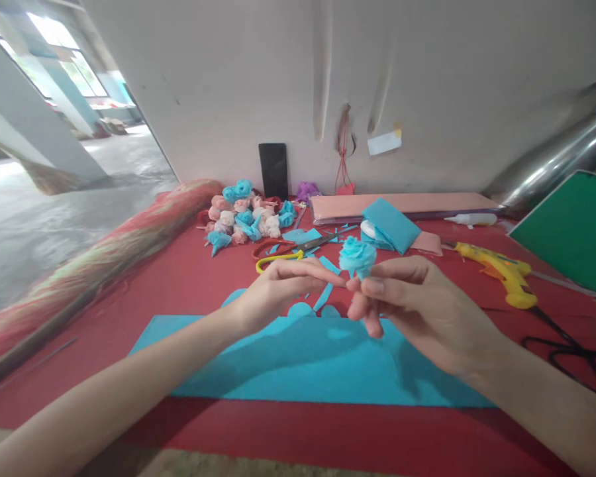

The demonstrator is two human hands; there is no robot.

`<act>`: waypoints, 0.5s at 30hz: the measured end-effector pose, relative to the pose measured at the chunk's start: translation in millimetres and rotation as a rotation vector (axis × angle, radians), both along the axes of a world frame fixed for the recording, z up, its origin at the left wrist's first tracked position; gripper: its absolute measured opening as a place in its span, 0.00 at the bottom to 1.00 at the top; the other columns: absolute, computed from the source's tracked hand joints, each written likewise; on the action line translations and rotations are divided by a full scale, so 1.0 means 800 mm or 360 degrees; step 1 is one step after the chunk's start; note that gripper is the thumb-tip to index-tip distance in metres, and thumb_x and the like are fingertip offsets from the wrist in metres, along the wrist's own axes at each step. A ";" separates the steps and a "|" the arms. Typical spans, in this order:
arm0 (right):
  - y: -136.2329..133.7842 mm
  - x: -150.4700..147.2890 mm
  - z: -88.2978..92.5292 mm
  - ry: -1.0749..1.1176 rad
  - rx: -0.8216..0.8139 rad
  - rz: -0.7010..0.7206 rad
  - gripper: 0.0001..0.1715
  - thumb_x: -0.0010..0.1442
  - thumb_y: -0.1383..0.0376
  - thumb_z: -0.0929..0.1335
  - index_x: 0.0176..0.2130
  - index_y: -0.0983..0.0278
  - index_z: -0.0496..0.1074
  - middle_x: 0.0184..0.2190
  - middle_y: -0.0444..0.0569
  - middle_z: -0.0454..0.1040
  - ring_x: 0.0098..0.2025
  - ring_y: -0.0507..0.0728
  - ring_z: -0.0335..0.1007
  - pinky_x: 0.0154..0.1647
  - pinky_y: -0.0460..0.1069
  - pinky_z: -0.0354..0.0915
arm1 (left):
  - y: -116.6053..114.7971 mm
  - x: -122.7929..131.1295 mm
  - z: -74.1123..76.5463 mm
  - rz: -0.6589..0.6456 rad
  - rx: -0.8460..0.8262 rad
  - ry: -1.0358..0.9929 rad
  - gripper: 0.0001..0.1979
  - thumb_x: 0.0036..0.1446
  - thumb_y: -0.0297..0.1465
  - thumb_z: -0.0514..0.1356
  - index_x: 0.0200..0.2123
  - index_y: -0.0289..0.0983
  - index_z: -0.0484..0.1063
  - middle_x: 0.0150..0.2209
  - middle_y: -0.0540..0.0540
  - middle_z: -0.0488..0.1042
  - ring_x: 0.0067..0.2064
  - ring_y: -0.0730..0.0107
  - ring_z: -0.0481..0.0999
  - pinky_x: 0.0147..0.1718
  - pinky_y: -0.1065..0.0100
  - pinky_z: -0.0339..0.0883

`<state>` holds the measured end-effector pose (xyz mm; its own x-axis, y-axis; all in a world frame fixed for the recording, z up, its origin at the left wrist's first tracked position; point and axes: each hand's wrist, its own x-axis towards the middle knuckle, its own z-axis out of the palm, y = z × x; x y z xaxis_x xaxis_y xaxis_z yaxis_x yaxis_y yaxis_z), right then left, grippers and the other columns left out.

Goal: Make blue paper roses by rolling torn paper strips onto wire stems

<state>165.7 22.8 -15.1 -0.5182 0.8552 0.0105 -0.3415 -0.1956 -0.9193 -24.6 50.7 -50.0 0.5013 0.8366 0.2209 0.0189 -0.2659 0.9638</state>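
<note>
A blue crepe-paper flower point(357, 256) stands upright in my right hand point(417, 298), its base pinched between thumb and fingers. My left hand point(288, 288) is beside it on the left, fingers stretched out and pressed together, fingertips close to the flower's base and the right fingers. Whether they touch it is hard to tell. Beneath both hands lies a long blue paper sheet point(288, 371) with rounded petal-shaped pieces along its far edge. Red and yellow scissors point(298, 252) and blue scraps point(330, 265) are behind the left hand.
Several paper flowers point(246, 215) are piled at the back left, near a black phone point(273, 170). Folded blue paper point(391, 225) and a pink paper pack point(402, 204) lie behind. A yellow glue gun point(499, 265) with a black cord rests right, before a green board point(571, 232).
</note>
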 end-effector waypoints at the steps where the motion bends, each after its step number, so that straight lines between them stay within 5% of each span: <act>1: 0.002 0.003 0.002 -0.0008 0.0010 -0.0013 0.07 0.51 0.66 0.74 0.23 0.65 0.80 0.20 0.44 0.79 0.18 0.45 0.70 0.20 0.38 0.66 | 0.007 -0.005 0.000 -0.0016 0.0065 0.0150 0.10 0.55 0.30 0.57 0.34 0.39 0.79 0.34 0.46 0.76 0.35 0.66 0.74 0.35 0.66 0.68; 6: 0.013 0.008 -0.008 -0.0162 -0.0090 -0.0067 0.10 0.48 0.65 0.75 0.19 0.66 0.78 0.17 0.44 0.77 0.16 0.45 0.68 0.17 0.39 0.63 | 0.019 -0.023 -0.003 0.0005 0.0507 0.0863 0.10 0.56 0.26 0.57 0.37 0.37 0.79 0.32 0.46 0.73 0.34 0.67 0.72 0.35 0.66 0.66; 15: 0.023 0.004 -0.092 -0.0259 -0.0299 -0.0055 0.12 0.44 0.61 0.76 0.21 0.67 0.76 0.14 0.43 0.73 0.14 0.46 0.64 0.15 0.41 0.62 | -0.025 -0.035 -0.054 0.0132 0.1082 0.1547 0.14 0.60 0.25 0.53 0.48 0.35 0.72 0.42 0.39 0.73 0.43 0.53 0.69 0.43 0.50 0.66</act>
<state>168.6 40.8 -88.9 -0.4705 0.8515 -0.2314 -0.2015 -0.3590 -0.9113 -52.5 30.8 -92.8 0.6541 0.7324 0.1892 0.7053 -0.6809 0.1974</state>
